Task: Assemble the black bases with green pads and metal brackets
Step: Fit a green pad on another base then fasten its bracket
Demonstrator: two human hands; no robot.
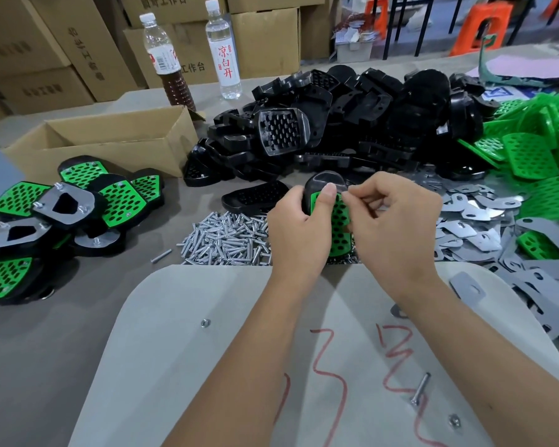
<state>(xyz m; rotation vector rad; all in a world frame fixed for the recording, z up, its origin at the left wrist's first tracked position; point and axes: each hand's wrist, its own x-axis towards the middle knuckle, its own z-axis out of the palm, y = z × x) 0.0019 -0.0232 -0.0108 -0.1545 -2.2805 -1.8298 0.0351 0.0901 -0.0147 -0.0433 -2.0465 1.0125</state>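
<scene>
My left hand [299,230] grips a black base [325,182] with a green pad [340,227] set in it, thumb lying over the pad's top edge. My right hand [389,227] is beside it, fingertips pinching at the pad's upper right corner; whatever they hold is too small to make out. Behind lies a big heap of black bases [352,121]. Loose green pads [536,156] pile at the right, metal brackets [484,227] spread below them, and a heap of screws [226,238] lies left of my hands. Finished assemblies [68,214] are stacked at the left.
A grey board [207,350] with red scribbles lies in front of me, carrying a loose screw [419,393] and two nuts. An open cardboard box [110,140] and two bottles [225,50] stand behind, with stacked cartons further back.
</scene>
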